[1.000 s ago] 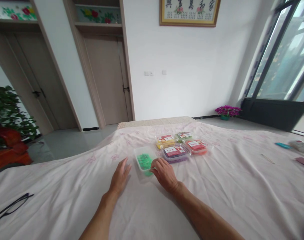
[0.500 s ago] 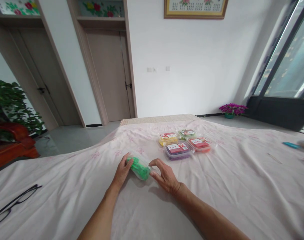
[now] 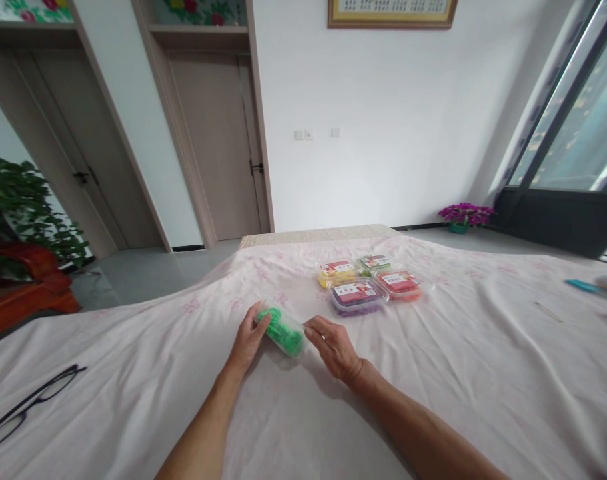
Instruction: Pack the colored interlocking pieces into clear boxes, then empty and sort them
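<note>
Pale cloth (image 3: 413, 407) lies beneath the box (image 3: 287, 333), a wall (image 3: 383, 100) far beyond it. Flat a second ago, the box now tilts: my left hand (image 3: 248, 337) clasps its left end, thumb hiding part; my right hand (image 3: 337, 348), fingers drawn together, is at its right edge, grip unclear. Glasses (image 3: 30, 403) lie left of the box; four tubs (image 3: 357, 293) beyond, rightward.

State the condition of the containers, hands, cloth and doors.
Held green container, tilted; lid unclear.
Left hand, gripping its left end.
Right hand, fingers at its right edge; grip unclear.
Purple container, lid on.
Yellow container, lid on.
Orange container, lid on.
Rear green container, lid on.
Tablecloth, wrinkled.
Leftmost door, shut.
Second door from left, shut.
</note>
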The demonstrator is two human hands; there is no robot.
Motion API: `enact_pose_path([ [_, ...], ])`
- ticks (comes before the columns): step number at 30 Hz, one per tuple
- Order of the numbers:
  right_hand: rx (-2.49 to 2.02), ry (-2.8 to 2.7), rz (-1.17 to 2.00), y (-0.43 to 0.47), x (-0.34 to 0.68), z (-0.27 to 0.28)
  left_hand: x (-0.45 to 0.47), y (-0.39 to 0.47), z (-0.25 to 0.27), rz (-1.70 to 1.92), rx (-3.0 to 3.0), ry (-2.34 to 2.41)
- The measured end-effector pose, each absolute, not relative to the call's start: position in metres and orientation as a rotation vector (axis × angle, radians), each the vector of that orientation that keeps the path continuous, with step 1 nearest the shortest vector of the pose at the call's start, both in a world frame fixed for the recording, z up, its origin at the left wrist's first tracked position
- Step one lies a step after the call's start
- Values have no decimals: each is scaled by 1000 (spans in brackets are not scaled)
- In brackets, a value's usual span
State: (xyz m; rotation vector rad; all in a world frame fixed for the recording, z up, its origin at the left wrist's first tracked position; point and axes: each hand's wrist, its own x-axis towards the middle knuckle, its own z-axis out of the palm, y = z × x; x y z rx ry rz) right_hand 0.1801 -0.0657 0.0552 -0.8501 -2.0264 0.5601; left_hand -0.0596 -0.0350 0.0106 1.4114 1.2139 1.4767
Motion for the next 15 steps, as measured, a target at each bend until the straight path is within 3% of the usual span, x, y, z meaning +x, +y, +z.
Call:
enact_pose_path([
  [15,-639,-2033,478,-46,192,41,-47,-41,25,1470,902,959],
])
